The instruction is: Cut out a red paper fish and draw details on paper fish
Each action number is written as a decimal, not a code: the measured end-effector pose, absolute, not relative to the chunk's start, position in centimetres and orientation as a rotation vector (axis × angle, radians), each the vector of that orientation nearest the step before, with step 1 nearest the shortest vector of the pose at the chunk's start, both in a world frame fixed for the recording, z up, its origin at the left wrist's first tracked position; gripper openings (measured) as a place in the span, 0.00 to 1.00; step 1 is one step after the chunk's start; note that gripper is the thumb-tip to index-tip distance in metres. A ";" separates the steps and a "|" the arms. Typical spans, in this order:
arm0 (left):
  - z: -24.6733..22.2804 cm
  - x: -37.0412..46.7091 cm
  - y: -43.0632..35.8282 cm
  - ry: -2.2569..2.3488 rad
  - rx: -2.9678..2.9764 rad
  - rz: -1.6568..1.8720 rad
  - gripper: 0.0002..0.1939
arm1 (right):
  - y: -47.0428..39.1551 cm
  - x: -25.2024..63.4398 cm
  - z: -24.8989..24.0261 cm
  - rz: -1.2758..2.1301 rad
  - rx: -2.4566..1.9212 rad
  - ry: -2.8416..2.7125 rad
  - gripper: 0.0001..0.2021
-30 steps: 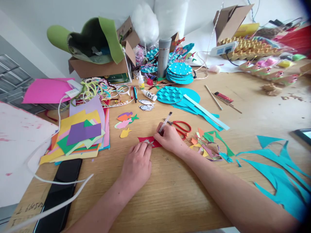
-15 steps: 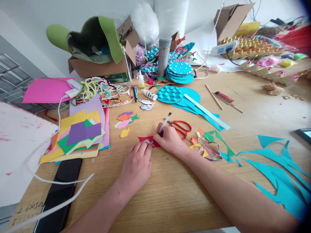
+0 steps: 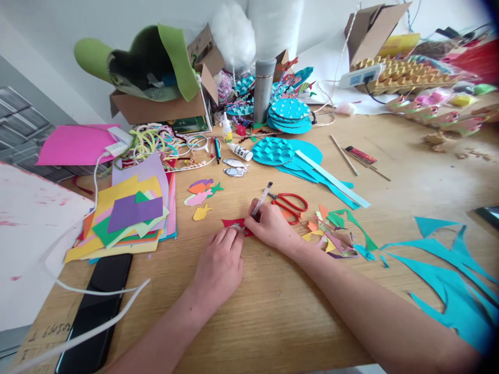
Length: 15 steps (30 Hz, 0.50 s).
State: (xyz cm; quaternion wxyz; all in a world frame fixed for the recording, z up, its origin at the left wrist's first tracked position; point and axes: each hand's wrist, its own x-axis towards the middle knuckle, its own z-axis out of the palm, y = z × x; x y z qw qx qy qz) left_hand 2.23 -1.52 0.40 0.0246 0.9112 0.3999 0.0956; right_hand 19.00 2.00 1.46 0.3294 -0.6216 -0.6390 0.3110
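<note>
Right hand (image 3: 268, 226) gripping pen (image 3: 262, 199), left hand (image 3: 219, 267) flat on red paper (image 3: 233, 224)

The tabletop (image 3: 273, 311) under both hands is pale wood with a fine straight grain and a matt finish. The red paper (image 3: 231, 223) pinned by the left hand (image 3: 218, 270) looks thin, flat and matt. The pen (image 3: 262, 199) in the grip of the right hand (image 3: 268, 224) is clear, glossy plastic. Just past that hand, the scissors (image 3: 290, 203) have shiny red plastic handles. The scraps (image 3: 335, 234) to its right are matt coloured paper, as is the paper stack (image 3: 128, 218) left of the left hand. The phone (image 3: 97, 306) nearer the left arm is smooth, glossy black. The box (image 3: 156, 109) far beyond is rough brown cardboard.
</note>
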 end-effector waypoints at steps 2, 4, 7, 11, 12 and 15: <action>0.3 2.2 -1.5 1.227 2.815 0.307 0.24 | 2.0 19.0 1.5 0.816 -1.631 -1.675 0.07; 0.3 2.2 -1.5 1.227 2.805 0.323 0.24 | 2.1 19.0 1.5 0.822 -1.632 -1.677 0.07; 0.3 2.1 -1.6 1.232 2.784 0.341 0.24 | 2.2 19.0 1.5 0.835 -1.625 -1.675 0.07; 0.5 2.1 -1.6 1.216 2.775 0.342 0.24 | 2.3 19.2 1.4 0.857 -1.618 -1.670 0.06; 0.5 2.1 -1.6 1.214 2.775 0.341 0.24 | 2.3 19.3 1.3 0.864 -1.614 -1.675 0.06; 0.5 2.1 -1.6 1.214 2.777 0.337 0.24 | 2.4 19.6 1.2 0.873 -1.588 -1.719 0.06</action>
